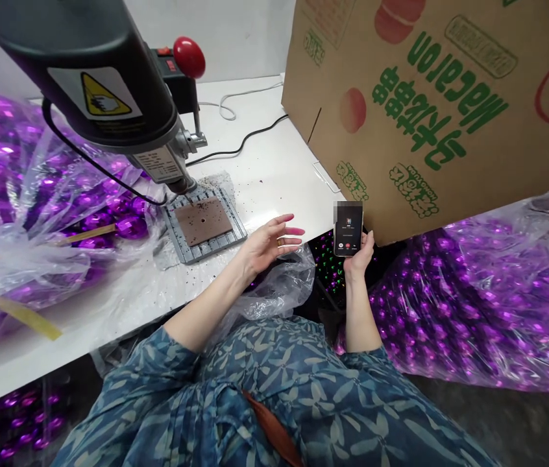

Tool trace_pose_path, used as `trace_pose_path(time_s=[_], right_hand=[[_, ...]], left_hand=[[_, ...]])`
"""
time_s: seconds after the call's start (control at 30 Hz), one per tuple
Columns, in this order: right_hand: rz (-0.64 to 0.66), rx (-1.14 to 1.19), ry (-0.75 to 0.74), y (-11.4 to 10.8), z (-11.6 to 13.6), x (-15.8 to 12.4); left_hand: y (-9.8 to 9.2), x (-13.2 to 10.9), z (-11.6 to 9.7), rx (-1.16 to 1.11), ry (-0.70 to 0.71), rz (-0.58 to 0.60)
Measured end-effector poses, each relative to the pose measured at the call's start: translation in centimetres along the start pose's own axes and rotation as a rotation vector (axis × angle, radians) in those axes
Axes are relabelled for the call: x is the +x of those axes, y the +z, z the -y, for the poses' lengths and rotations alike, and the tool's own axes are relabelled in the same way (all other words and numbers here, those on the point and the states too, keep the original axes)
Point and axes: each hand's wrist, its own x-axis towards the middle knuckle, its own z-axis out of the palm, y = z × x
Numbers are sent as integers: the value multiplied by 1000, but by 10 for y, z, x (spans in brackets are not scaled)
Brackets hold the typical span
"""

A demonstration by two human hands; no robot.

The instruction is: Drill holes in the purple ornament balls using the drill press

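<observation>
In my right hand [360, 257] is a smartphone [348, 230], held upright beside the lower corner of a big cardboard box. Its dark screen shows a row of round buttons, one of them red. My left hand [273, 244] is open over the table's front edge, fingers spread and pointing toward the phone, with nothing in it. Just left of that hand sits a small bench drill press [94, 84] with a grey slotted base [191, 253]. A brown board [204, 224] with a hole lies on the base, strewn with dark crumbs.
The cardboard box [430, 110] leans over the right side of the white table [259, 188]. Clear bags of shiny purple balls lie at left [36, 214] and right [450, 305]. A black cord [245, 139] crosses the tabletop. Crumpled clear plastic [279, 285] hangs below my left hand.
</observation>
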Motion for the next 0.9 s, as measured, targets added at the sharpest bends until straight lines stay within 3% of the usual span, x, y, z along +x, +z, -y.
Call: trace_pose_path(time_s=[0.2,0.33,0.43,0.63,0.77,0.9], right_hand=[[-18,15,-24,-2,-4,2],[6,25,-31,-1,-7,1],[44,29,-32,0,-10,-3],[144,46,-24,6,-10,-18],[179,68,-44,6,-3,-26],[204,75,-68,6,4,-33]], left_hand=[[-31,-20,8,62,7,23],[-33,-16,21,89,29,40],[-20,4,39,130,40,44],[27,55,74,142,42,-4],[41,73,73,86,27,-36],[40,86,68,-15,-47,56]])
